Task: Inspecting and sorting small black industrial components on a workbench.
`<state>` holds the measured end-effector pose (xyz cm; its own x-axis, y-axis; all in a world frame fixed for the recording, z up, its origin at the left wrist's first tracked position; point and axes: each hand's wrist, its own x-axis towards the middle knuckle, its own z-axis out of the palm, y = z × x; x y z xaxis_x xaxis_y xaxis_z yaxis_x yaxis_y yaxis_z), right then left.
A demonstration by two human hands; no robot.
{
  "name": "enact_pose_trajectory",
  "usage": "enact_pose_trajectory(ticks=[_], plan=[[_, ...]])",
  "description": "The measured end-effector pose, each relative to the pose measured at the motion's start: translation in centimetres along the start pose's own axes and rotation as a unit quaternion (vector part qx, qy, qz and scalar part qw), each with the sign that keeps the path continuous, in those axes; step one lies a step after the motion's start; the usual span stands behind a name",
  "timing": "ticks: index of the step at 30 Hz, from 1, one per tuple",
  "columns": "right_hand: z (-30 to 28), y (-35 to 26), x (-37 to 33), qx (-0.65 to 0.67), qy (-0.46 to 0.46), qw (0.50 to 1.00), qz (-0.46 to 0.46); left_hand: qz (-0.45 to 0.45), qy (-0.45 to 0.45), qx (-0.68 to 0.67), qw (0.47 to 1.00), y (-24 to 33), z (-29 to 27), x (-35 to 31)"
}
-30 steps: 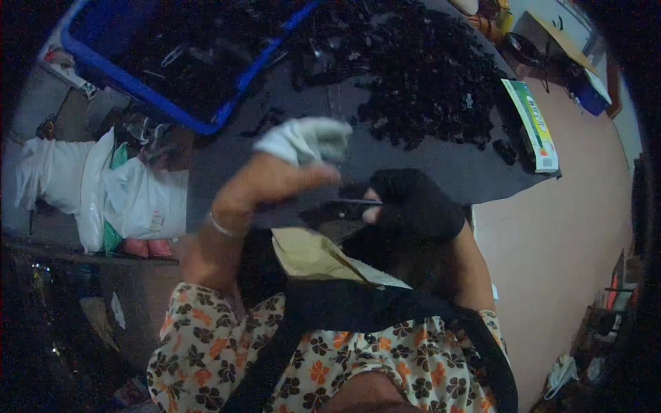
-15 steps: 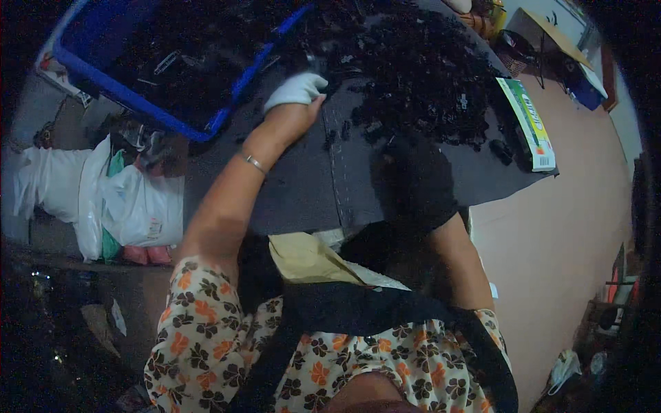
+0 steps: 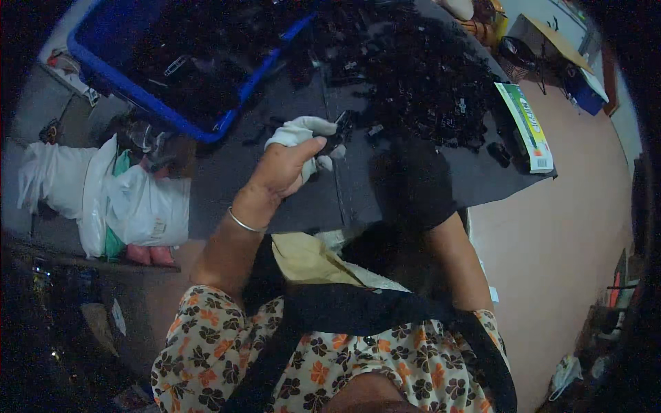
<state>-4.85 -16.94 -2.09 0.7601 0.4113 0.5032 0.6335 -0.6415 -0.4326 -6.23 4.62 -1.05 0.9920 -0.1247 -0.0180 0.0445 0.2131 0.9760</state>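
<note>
Near the frame's centre the left hand (image 3: 289, 168) is clamped on a white cloth (image 3: 297, 132) and a small black part (image 3: 335, 141) above the dark table (image 3: 275, 193). The right hand (image 3: 413, 182), in a black glove, rests lower right; whether its fingers are curled or spread cannot be told. A pile of black parts (image 3: 427, 82) lies above, with a blue crate (image 3: 158, 113) at upper left.

We see a dim room: a reddish-brown floor (image 3: 585, 227), white plastic bags (image 3: 131, 199) left of the dark desk (image 3: 482, 172).
</note>
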Motion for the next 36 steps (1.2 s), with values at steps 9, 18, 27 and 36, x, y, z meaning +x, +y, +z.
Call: enact_pose_trajectory(ticks=[9,18,27,36], plan=[[-0.4,1.0,0.8,0.037,0.053,0.997,-0.033,-0.034,-0.007,-0.125,0.992,-0.3,1.4,-0.9],[0.6,0.6,-0.8,0.057,0.054,0.977,-0.198,0.014,-0.053,0.218,0.974,0.1,3.3,-2.1],[-0.3,0.2,-0.9,0.011,-0.007,0.976,-0.216,0.038,-0.01,0.251,0.967,0.6,4.1,-2.6],[0.7,0.2,-1.3,0.267,-0.023,0.963,0.002,0.076,-0.002,0.232,0.97,0.5,4.1,-3.4]])
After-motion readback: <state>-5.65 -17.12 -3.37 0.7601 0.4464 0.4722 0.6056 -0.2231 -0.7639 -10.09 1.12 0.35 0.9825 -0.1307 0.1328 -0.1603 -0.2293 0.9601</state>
